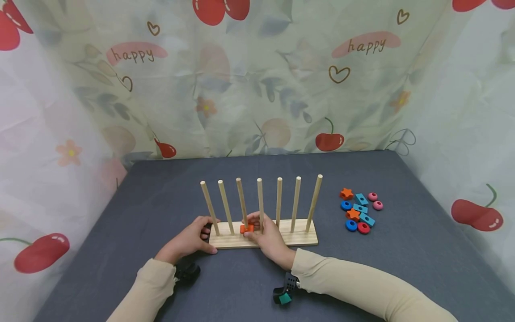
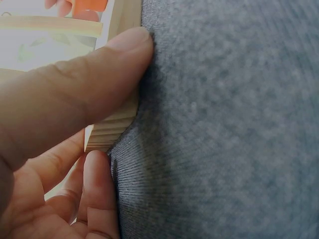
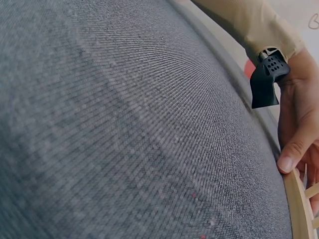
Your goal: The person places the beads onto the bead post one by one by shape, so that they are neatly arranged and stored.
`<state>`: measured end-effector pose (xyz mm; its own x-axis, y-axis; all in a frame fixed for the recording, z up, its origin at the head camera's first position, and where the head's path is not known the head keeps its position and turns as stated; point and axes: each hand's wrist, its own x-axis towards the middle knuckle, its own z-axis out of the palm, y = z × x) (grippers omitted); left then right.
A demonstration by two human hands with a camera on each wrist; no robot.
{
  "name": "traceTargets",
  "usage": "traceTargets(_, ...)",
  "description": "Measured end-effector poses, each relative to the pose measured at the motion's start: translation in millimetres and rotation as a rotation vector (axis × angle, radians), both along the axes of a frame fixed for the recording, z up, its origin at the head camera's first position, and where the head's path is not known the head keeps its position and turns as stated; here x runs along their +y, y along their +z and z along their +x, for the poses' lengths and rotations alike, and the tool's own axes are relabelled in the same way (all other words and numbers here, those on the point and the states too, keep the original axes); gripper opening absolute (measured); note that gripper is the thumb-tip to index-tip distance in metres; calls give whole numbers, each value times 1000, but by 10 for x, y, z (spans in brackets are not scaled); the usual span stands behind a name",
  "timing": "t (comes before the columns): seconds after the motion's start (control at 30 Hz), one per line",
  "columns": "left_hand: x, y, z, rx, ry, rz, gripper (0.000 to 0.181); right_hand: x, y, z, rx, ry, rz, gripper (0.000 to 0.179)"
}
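A wooden peg board [image 1: 301, 240] with several upright pegs lies in front of me. My left hand [image 1: 188, 237] grips its left end; in the left wrist view the thumb [image 2: 119, 55] lies along the front edge and the fingers [image 2: 97, 174] are against the end. Low on the third peg from the left sits an orange bead [image 1: 246, 229], the same colour as the loose stars; its outline is partly hidden. My right hand [image 1: 270, 239] pinches this bead between thumb and fingers, close over the base. The right wrist view shows the left hand [image 3: 304, 129] at the board's end.
To the right of the board lies a group of loose beads: orange stars [image 1: 346, 193], light blue rectangles [image 1: 367, 219], dark blue rings [image 1: 351, 225], a red ring [image 1: 364, 228] and pink beads [image 1: 377, 205]. A grey cloth [image 1: 241, 286] covers the table, with a patterned curtain [image 1: 257, 89] behind.
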<state>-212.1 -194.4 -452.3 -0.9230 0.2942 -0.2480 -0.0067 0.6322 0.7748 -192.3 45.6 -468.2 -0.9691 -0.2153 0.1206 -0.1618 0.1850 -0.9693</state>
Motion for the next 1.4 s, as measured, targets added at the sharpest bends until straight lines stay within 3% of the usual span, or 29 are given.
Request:
traceTargets(0.53, -12, -14, 7, 0, 0, 2, 79, -5, -12, -11, 16, 3, 28, 36)
traceTargets(0.83, -8, -7, 6, 8, -7, 8, 79, 63, 17, 12, -18, 52, 21, 40)
traceTargets(1.13, -7, -1, 19, 6, -5, 11, 79, 275, 46, 165, -68, 187, 80, 80)
traceTargets(1.4, -15, -10, 8, 13, -8, 13, 79, 557, 368, 388, -259, 334, 92, 104)
